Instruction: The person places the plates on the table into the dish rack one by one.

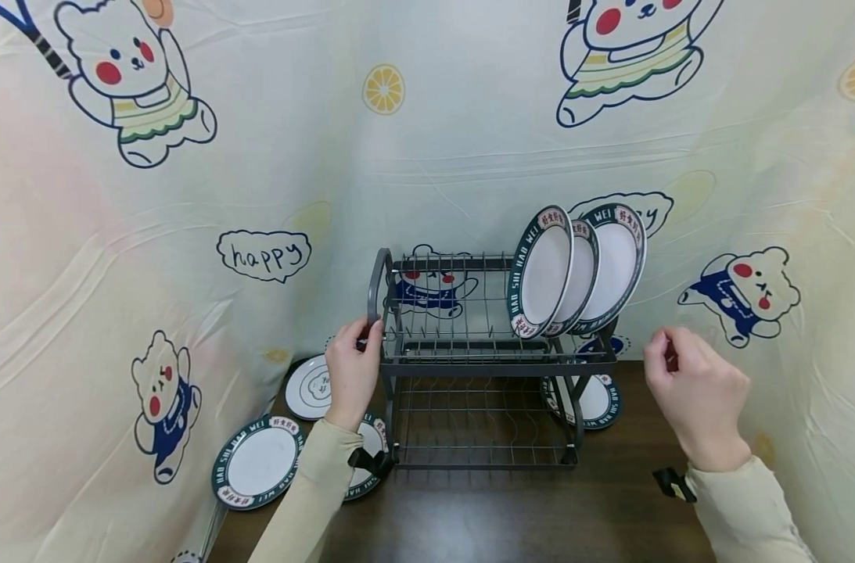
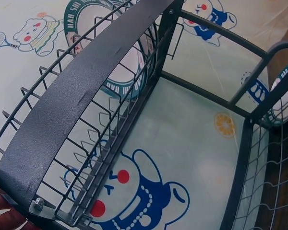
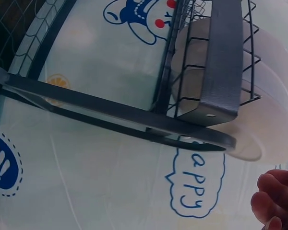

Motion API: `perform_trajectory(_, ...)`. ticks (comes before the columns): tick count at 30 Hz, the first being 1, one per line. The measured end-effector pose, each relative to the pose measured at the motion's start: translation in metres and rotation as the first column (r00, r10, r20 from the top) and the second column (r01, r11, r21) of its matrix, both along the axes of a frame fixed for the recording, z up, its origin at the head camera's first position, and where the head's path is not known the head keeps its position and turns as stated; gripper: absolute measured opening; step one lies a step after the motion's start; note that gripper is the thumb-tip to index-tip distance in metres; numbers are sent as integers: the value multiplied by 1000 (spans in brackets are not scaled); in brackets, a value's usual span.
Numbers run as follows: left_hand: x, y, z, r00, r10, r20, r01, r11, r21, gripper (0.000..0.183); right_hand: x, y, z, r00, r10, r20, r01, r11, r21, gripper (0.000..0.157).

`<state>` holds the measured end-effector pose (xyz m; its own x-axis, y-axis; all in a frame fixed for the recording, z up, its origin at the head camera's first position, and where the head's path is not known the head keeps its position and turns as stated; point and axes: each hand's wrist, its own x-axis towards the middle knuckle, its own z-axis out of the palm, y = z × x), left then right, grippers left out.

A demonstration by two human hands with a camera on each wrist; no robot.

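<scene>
A two-tier dark metal dish rack (image 1: 497, 369) stands on the brown table. My left hand (image 1: 353, 363) grips its upper tier at the left end; in the left wrist view, fingers (image 2: 5, 216) show under the frame's corner. Three white plates with green lettered rims, one of them a plate (image 1: 542, 274) nearest the middle, stand on edge at the right of the upper tier. My right hand (image 1: 695, 391) is in the air to the right of the rack, apart from it. Its fingers (image 3: 278, 189) are loosely curled, with nothing seen in them.
On the table at left lie a rimmed plate (image 1: 261, 463), a plate (image 1: 309, 389) behind it and a plate (image 1: 372, 453) partly under my left forearm. Another plate (image 1: 599, 403) lies behind the rack's right leg. A patterned cloth (image 1: 441, 172) hangs behind and at both sides.
</scene>
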<state>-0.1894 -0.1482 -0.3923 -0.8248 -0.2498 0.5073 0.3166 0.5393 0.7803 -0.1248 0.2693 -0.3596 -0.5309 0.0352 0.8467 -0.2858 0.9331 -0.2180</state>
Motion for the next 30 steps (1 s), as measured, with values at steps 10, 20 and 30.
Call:
perform_trajectory(10, 1, 1, 0, 1000, 3, -4, -3, 1000, -4, 23, -4, 10, -19, 998, -27, 53, 27, 1000, -7, 31)
perform_trajectory(20, 0, -1, 1, 1000, 0, 3, 0, 1000, 4, 23, -9, 18, -39, 985, -65, 162, 77, 995, -70, 28)
perform_trajectory(30, 0, -1, 0, 1000, -5, 2, 5, 1000, -3, 24, -19, 31, -69, 949, -99, 298, 141, 982, -123, 27)
